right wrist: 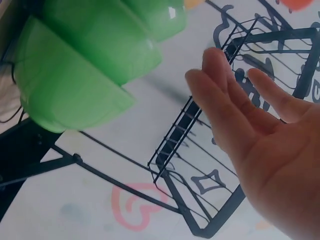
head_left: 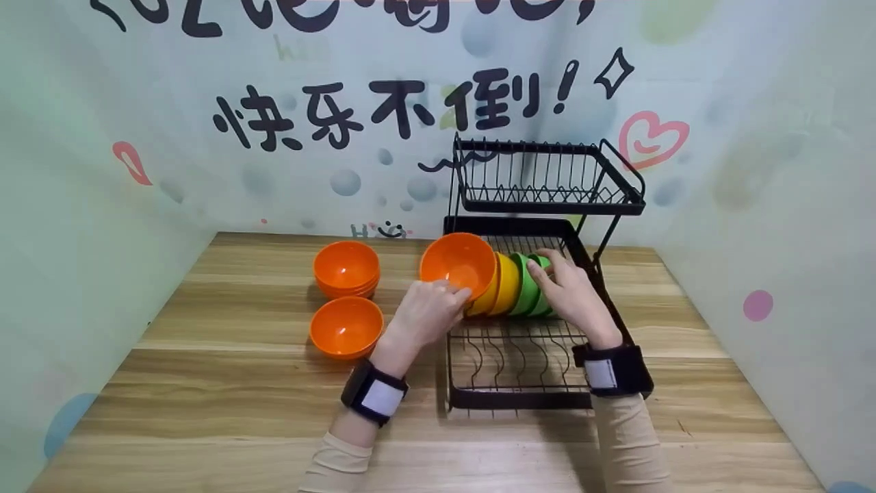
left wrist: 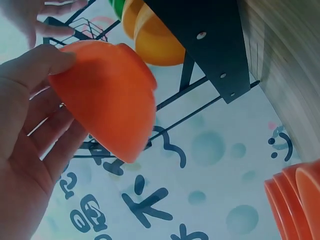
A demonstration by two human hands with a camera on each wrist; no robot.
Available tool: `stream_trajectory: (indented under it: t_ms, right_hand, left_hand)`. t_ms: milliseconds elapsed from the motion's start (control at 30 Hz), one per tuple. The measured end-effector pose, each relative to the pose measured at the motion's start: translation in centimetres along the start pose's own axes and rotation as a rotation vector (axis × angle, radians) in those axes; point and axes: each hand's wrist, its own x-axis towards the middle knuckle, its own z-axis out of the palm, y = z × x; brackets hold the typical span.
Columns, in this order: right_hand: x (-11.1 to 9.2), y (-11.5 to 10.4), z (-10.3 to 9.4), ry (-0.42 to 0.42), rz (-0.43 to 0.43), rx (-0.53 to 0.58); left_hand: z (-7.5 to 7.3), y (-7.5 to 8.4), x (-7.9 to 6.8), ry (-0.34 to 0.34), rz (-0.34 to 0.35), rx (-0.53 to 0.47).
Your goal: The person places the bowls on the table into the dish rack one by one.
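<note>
My left hand (head_left: 428,311) pinches an orange bowl (head_left: 457,263) by its rim, thumb on one side and fingers on the other. The bowl is tilted, its inside toward the head camera, at the left side of the black dish rack (head_left: 520,399). Yellow bowls (head_left: 506,284) and green bowls (head_left: 525,287) stand on edge in a row on the rack's lower tier. Beside the green bowls is my right hand (head_left: 578,298), its fingers relaxed and holding nothing; the right wrist view shows a gap between the fingers and the green bowls (right wrist: 75,85).
Left of the rack, a stack of orange bowls (head_left: 346,266) sits on the wooden table (head_left: 226,383). Another orange bowl (head_left: 346,329) is in front of that stack. The rack's upper tier (head_left: 547,205) overhangs the back of the lower one. Printed sheets (head_left: 274,185) enclose the table.
</note>
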Motion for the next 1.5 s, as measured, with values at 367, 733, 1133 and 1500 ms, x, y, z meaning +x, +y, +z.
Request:
stream_trajectory:
  t_ms: [367, 733, 1133, 1500]
  right_hand:
    - [0.1, -0.7, 0.7, -0.026, -0.047, 0.066]
    - [0.0, -1.1, 1.0, -0.071, -0.095, 0.234]
    - [0.0, -1.7, 1.1, -0.070, -0.087, 0.289]
    - [-0.1, -1.7, 1.0, -0.071, 0.003, 0.324]
  left_hand:
    - [0.5, 1.2, 0.4, 0.113, 0.125, -0.053]
    - [0.9, 2.1, 0.9, 0.193, 0.215, -0.050]
    - [1.0, 2.6, 1.0, 0.228, 0.240, -0.076]
    - [1.1, 2.8, 1.0, 0.166, 0.208, -0.088]
